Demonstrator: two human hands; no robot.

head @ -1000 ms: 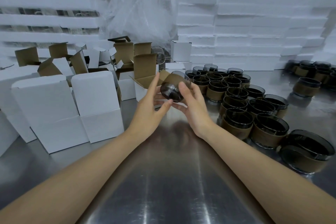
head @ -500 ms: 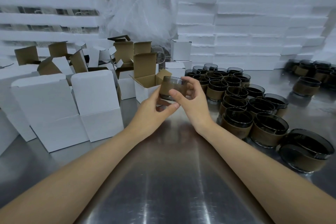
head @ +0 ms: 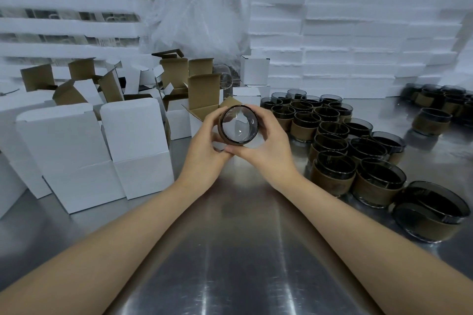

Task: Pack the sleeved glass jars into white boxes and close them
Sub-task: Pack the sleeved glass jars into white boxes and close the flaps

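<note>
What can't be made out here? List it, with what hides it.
- Held jar: its end faces the head camera, and the left hand and right hand cover its sides, so the sleeve barely shows.
- Open box behind it: the hands and jar hide its inside.
- Far jars: small, dark, cut off by the right edge.
- Foam stacks: contents hidden.

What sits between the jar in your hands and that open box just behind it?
Nothing that the head view shows: the jar overlaps the open box, hiding any gap.
</note>
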